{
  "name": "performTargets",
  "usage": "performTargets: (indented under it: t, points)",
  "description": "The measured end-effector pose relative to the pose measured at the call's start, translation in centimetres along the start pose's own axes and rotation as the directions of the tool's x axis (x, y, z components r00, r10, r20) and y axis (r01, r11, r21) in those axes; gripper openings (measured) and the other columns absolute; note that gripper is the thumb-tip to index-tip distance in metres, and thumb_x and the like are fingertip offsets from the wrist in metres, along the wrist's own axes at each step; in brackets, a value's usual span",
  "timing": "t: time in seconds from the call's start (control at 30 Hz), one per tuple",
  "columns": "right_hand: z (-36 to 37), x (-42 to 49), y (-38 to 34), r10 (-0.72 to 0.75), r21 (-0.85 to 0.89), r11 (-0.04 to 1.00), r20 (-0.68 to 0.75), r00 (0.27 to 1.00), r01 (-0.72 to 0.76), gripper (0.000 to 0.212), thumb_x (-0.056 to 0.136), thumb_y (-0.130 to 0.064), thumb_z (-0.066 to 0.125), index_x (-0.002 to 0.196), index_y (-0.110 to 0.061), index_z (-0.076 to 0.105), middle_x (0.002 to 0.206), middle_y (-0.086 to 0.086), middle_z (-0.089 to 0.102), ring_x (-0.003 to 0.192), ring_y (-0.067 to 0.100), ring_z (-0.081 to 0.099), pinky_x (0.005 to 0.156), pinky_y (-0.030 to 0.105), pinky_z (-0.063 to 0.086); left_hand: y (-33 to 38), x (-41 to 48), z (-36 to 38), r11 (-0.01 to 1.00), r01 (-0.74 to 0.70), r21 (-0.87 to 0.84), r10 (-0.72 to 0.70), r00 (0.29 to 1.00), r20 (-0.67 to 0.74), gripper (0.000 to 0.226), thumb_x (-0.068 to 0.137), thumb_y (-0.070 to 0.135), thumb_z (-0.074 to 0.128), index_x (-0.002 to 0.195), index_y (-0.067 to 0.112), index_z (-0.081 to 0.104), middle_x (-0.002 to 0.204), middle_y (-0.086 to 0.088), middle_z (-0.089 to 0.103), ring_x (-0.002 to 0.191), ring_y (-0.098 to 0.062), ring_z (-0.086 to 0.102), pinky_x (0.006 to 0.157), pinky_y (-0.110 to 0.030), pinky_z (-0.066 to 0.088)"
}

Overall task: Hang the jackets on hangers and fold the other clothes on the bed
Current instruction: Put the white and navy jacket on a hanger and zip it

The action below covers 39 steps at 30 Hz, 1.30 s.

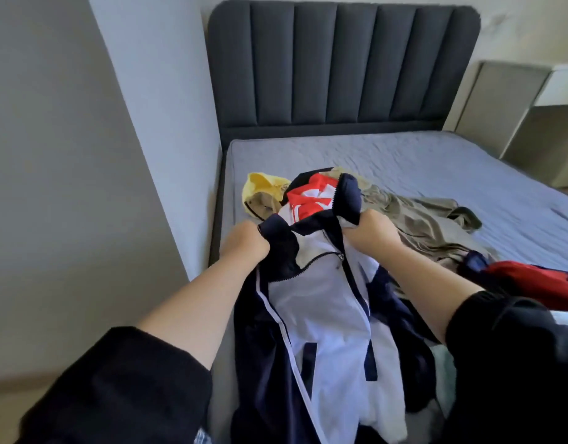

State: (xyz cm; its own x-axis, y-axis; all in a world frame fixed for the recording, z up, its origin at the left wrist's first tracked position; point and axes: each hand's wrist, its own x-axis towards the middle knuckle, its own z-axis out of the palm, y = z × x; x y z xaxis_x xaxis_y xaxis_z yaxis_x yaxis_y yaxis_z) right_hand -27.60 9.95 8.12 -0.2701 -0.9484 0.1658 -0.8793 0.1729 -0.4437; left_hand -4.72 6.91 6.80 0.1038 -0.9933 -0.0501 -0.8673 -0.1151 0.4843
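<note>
A navy and white zip jacket (324,315) hangs in front of me over the near left part of the bed (436,168). My left hand (244,243) grips its navy collar on the left side. My right hand (372,233) grips the collar on the right side. The zip is partly open at the top. Behind the jacket lies a red and white garment (311,197), with a yellow garment (263,184) and a tan one (260,203) to its left. An olive garment (426,219) is spread to the right. No hanger shows.
A red and navy garment (532,283) lies at the near right. The dark padded headboard (340,65) stands at the far end. A wall (83,155) runs close along the bed's left side. A pale cabinet (532,123) stands at the far right.
</note>
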Motion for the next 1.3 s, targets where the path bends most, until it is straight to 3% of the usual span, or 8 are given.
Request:
performTargets:
  t: [0.13,0.3,0.5,0.77,0.9,1.07,1.2,1.3]
  points:
    - [2.3,2.4,0.3,0.065,0.145,0.987,0.052,0.997,-0.072,0.038,0.093,-0.024,0.048,0.06,-0.007,0.039,0.06,0.012,0.052,0.068,0.034,0.052,0.053,0.037,0.038,0.6,3.9,2.6,0.919,0.155,-0.362,-0.131,0.987,0.09,0.029,0.088,0.008,0.051,0.116,0.01,0.058,0.104,-0.014,0.069,0.095,-0.032,0.067,0.085,-0.041,0.055]
    - [-0.3,7.1,-2.2,0.126,0.421,0.905,-0.111,0.986,-0.068,0.024,0.088,-0.019,0.046,0.07,-0.006,0.057,0.072,0.013,0.07,0.072,0.031,0.063,0.067,0.036,0.049,5.9,9.5,0.9,0.829,-0.042,-0.558,-0.014,0.995,-0.095,0.03,0.094,0.014,0.051,0.124,0.014,0.055,0.119,-0.011,0.062,0.108,-0.029,0.058,0.087,-0.03,0.043]
    - [-1.8,11.5,-4.9,-0.038,0.542,0.838,-0.064,0.997,0.066,0.045,0.094,-0.021,0.052,0.137,-0.014,0.038,0.087,-0.004,0.06,0.071,0.008,0.053,0.057,0.019,0.039,10.5,11.4,-1.6,0.668,-0.218,-0.711,0.252,0.966,-0.059,0.074,0.092,0.013,0.055,0.152,0.026,0.013,0.143,-0.007,0.046,0.122,-0.022,0.049,0.1,-0.034,0.042]
    - [7.1,4.6,3.6,0.184,0.358,0.891,0.273,0.944,-0.277,0.064,0.093,-0.02,0.051,0.148,-0.012,0.022,0.12,0.01,0.052,0.118,0.032,0.052,0.084,0.033,0.042,3.8,2.1,12.3,0.946,-0.13,-0.295,0.247,0.882,0.402,0.076,0.093,0.014,0.046,0.153,0.025,0.001,0.154,-0.006,0.028,0.131,-0.029,0.041,0.104,-0.037,0.039]
    - [10.7,-1.9,9.4,0.404,0.198,0.868,0.254,0.879,-0.456,0.062,0.09,-0.031,0.054,0.143,-0.009,0.032,0.141,0.015,0.04,0.131,0.035,0.037,0.101,0.042,0.036,0.2,-3.6,17.7,0.93,-0.333,-0.155,0.365,0.794,0.486,0.064,0.089,0.031,0.058,0.144,0.019,0.028,0.147,-0.006,0.034,0.135,-0.026,0.034,0.103,-0.036,0.037]
    - [12.8,-8.5,13.3,0.622,0.332,0.631,0.323,0.714,-0.701,0.09,0.075,-0.032,0.077,0.143,0.0,0.027,0.14,0.018,0.043,0.124,0.034,0.047,0.099,0.04,0.043,-4.0,-6.9,20.0,0.786,-0.59,0.185,0.452,0.752,0.48,0.094,0.072,0.051,0.065,0.146,0.028,0.013,0.155,0.002,0.001,0.144,-0.02,-0.002,0.111,-0.048,0.017]
    - [12.9,-9.2,12.7,0.538,0.227,0.693,0.469,0.7,-0.684,0.042,0.081,-0.012,0.066,0.117,0.006,0.054,0.117,0.021,0.062,0.103,0.032,0.061,0.078,0.037,0.048,-7.3,-7.7,19.9,0.767,-0.594,0.241,0.48,0.782,0.398,0.09,0.079,0.039,0.063,0.15,0.026,0.01,0.157,0.001,0.001,0.145,-0.018,-0.001,0.117,-0.041,0.012]
    - [10.5,-8.0,11.7,0.519,0.108,0.837,0.148,0.842,-0.536,0.019,0.086,-0.012,0.053,0.101,-0.003,0.061,0.105,0.018,0.066,0.098,0.036,0.062,0.07,0.032,0.042,-9.8,-7.2,18.7,0.791,-0.542,0.282,0.443,0.827,0.348,0.082,0.083,0.031,0.059,0.15,0.028,0.013,0.157,0.002,0.011,0.145,-0.02,0.008,0.117,-0.042,0.013]
